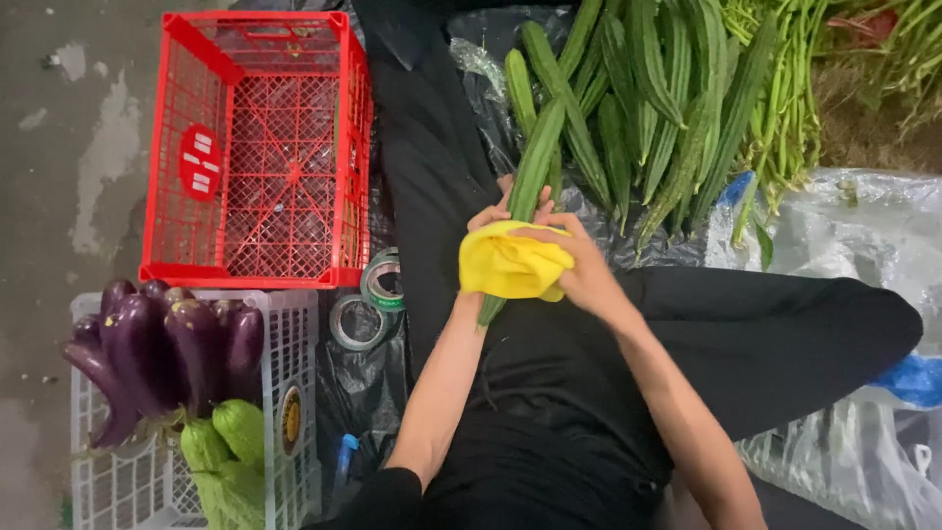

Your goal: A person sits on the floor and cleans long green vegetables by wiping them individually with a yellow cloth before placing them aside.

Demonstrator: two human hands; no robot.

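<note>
My left hand (488,218) grips a long green ridged gourd (535,167) near its middle; the gourd slants up and to the right over my lap. My right hand (581,267) presses a yellow cloth (508,263) around the gourd's lower part. The gourd's lower tip (488,312) pokes out below the cloth. Just beyond my hands lies a pile of several similar ridged gourds (638,98) on black plastic sheeting.
An empty red plastic crate (257,147) stands at the left. Below it a white crate (299,344) holds purple eggplants (167,344) and green bitter gourds (224,447). Two tape rolls (368,299) lie beside my knee. Long beans (785,108) and clear plastic bags (854,236) are at the right.
</note>
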